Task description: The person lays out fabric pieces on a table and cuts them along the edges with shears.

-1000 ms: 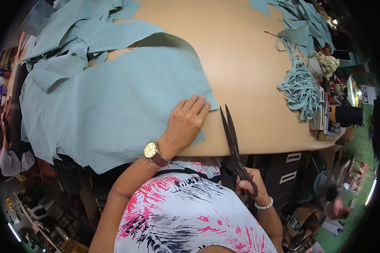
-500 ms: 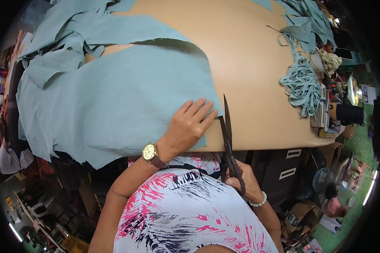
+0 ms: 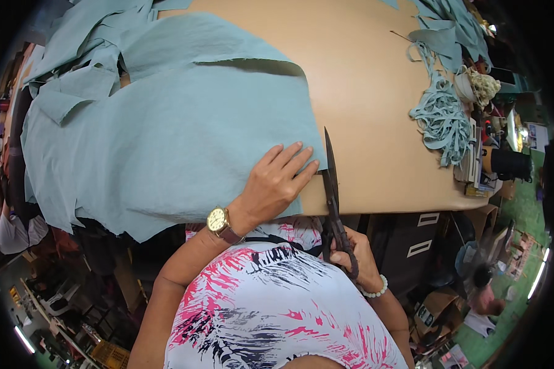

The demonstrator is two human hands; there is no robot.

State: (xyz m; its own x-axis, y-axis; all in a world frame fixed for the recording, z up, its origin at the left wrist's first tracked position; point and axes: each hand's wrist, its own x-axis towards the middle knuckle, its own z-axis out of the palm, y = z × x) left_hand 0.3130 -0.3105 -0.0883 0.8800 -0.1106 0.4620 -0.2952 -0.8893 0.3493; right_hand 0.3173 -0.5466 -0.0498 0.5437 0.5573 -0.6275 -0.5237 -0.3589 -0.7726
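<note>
A large piece of blue-green fabric [image 3: 185, 129] covers the left half of the tan tabletop, hanging over its near edge. My left hand [image 3: 280, 177] lies flat on the fabric's right corner with its fingers spread, pressing it to the table. Dark, long-bladed scissors [image 3: 331, 195] are held by my right hand [image 3: 358, 258], its fingers wrapped round the handles just beyond the near table edge. Their blades point away from me beside my left fingertips, with the fabric's right edge touching them. Part of the lower blade is hidden by the fabric.
A tangle of blue-green fabric strips [image 3: 444, 120] lies on the right of the tan table [image 3: 375, 135], below more crumpled fabric [image 3: 446, 40]. Black drawers [image 3: 406, 243] stand under the near edge. Other people sit at the far left and lower right.
The scissors' blades have closed somewhat and shifted slightly forward. The fabric's far flap has settled over the gap behind it. My left hand stays in place.
</note>
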